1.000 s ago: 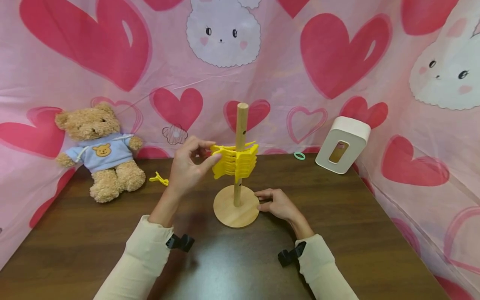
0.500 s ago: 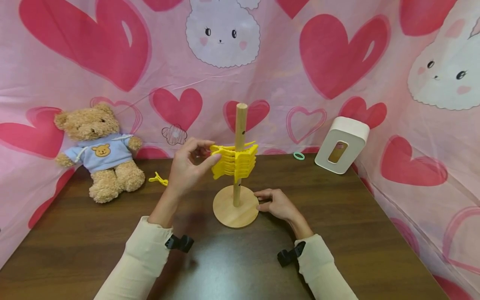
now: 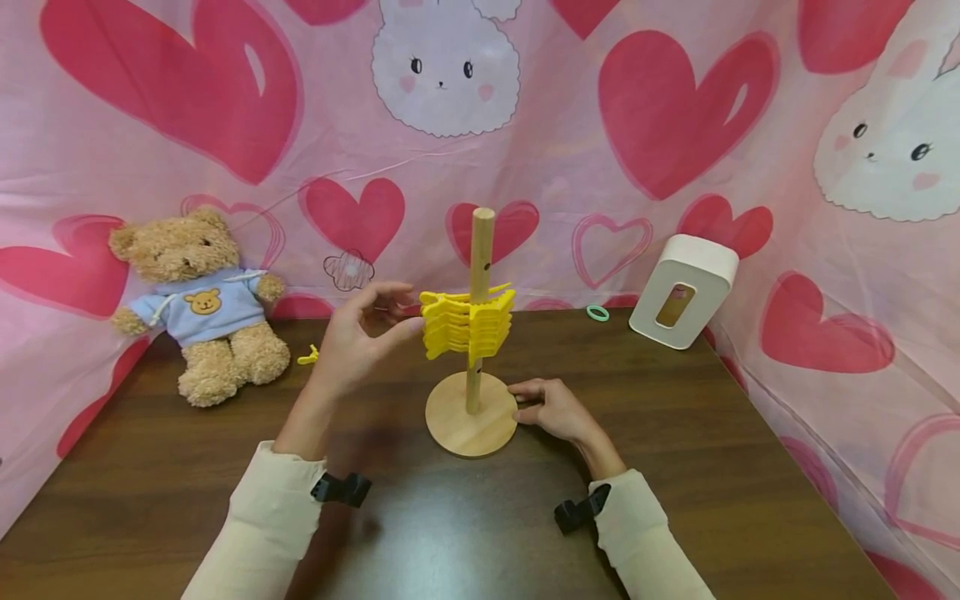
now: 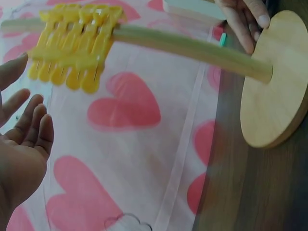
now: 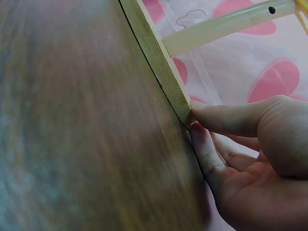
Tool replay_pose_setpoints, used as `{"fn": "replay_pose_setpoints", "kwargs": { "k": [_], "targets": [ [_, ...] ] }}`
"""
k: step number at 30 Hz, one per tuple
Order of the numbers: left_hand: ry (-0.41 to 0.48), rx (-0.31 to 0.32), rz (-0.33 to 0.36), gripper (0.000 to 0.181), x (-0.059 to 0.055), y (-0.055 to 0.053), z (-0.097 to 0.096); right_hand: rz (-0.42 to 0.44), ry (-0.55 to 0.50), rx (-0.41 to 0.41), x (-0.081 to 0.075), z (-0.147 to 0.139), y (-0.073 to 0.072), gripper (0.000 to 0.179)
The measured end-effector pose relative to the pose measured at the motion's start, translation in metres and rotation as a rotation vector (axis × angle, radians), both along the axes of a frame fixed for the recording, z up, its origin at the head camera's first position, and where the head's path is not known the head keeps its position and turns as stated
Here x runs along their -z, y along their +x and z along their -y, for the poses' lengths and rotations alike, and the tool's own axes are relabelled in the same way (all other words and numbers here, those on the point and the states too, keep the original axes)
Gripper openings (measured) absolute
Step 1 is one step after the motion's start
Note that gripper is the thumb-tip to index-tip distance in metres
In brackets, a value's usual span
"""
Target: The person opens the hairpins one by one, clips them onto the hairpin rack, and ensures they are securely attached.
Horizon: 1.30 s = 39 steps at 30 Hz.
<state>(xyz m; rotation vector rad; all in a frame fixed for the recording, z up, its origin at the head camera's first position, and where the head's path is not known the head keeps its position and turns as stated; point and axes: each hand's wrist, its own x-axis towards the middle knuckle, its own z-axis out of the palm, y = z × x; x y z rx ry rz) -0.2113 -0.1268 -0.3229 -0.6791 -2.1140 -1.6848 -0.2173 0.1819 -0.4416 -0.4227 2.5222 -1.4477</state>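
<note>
An upright wooden post [image 3: 482, 250] rises from a round wooden base [image 3: 457, 429] at mid-table. Several yellow clothes pegs [image 3: 491, 325] clamp onto the post in a tight stack, one over another. My left hand [image 3: 352, 346] hovers left of the stack; in the left wrist view its loose fingers [image 4: 39, 130] hold nothing, with a gap to the pegs [image 4: 72, 57]. Low on the right, my right hand [image 3: 561, 408] pinches the rim of the base between thumb and fingers, as the right wrist view shows at the base edge [image 5: 166, 72]. Another yellow clothes peg [image 3: 308, 357] lies behind my left wrist, partly hidden.
A teddy bear [image 3: 202, 300] in a blue sweater sits at the back left. At the back right stand a tilted white box [image 3: 647, 308] with an oval window and a small mint-green ring [image 3: 597, 313]. Pink heart-printed cloth [image 3: 555, 158] hangs behind the table [image 3: 675, 450].
My left hand has let go of the top peg and drawn back to the left, covering more of the loose peg. The right hand keeps its hold on the base.
</note>
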Motion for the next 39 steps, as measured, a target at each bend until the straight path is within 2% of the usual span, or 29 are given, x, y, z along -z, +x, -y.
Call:
{"fn": "replay_pose_setpoints", "kwargs": {
  "k": [5, 10, 19, 28, 31, 39],
  "targets": [
    [-0.039, -0.059, 0.014, 0.036, 0.005, 0.000, 0.018, -0.005, 0.003, -0.006, 0.000, 0.000, 0.000, 0.041],
    [-0.072, -0.108, 0.062, 0.036, 0.012, 0.000, 0.032, -0.002, 0.001, -0.005, 0.000, 0.000, 0.000, 0.041],
    [-0.063, -0.143, 0.114, 0.036, 0.024, -0.002, 0.045, -0.013, 0.006, -0.011, 0.003, 0.000, -0.001, 0.041],
    [-0.061, -0.176, 0.138, 0.036, 0.037, -0.010, 0.059, -0.014, 0.000, -0.015, 0.003, 0.000, -0.001, 0.040],
    [-0.097, -0.206, 0.171, 0.037, 0.042, -0.014, 0.066, -0.015, 0.003, -0.013, 0.003, 0.000, -0.001, 0.040],
    [-0.216, -0.324, 0.322, 0.049, 0.060, -0.017, 0.087, -0.016, 0.001, -0.013, 0.002, 0.000, 0.000, 0.040]
  ]
}}
